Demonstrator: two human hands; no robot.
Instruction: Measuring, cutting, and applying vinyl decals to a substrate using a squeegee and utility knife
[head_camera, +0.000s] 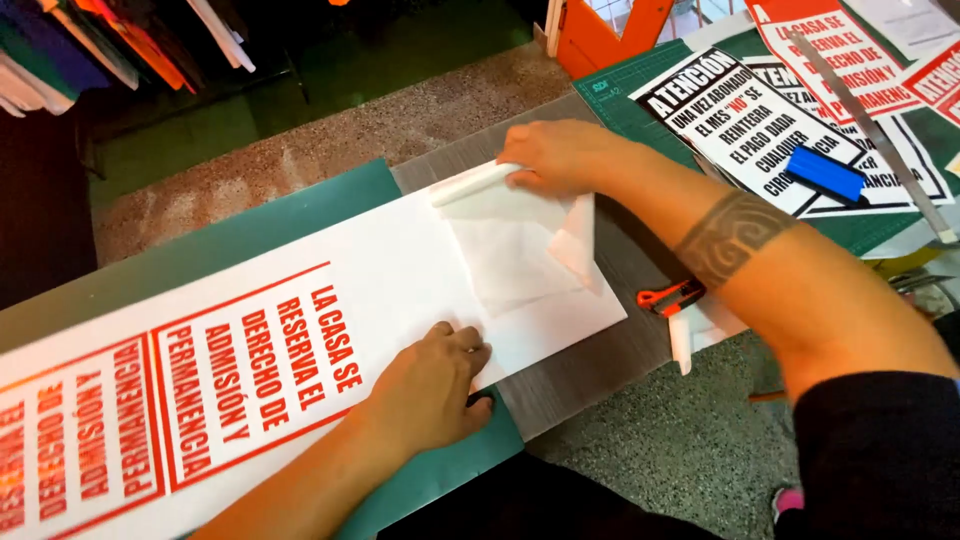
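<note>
Peeling is seen to be under way at the 1 o'clock end of a long white sheet printed with red-lettered signs (300, 340), which is laid across a teal cutting mat (250, 225) and a grey board (600, 350). A translucent backing layer (515, 245) has been lifted and folded over at that end only, judging from how it lies; the printed panels toward 8 o'clock appear flat and untouched, so most of the length would seem to remain to be worked.

The right hand (560, 155), at 12 o'clock, is closed down over a white rolled or folded edge (475, 183) of the lifted layer, with fingers pressed together on it; whether the edge is pinched or merely pressed cannot be told, since the fingertips are hidden. The left hand (430, 385), at 6 o'clock, is laid flat with fingers together and slightly curled, pressing the sheet down just beside the last red-framed panel, near the sheet's lower edge.

An orange utility knife (668, 296) is seen at 3 o'clock, just beside the right forearm, apart from the sheet. Farther out at 2 o'clock, a blue squeegee (825, 172) rests on a black-and-white printed sign (740, 125), with a metal ruler (870, 130) lying near it.
</note>
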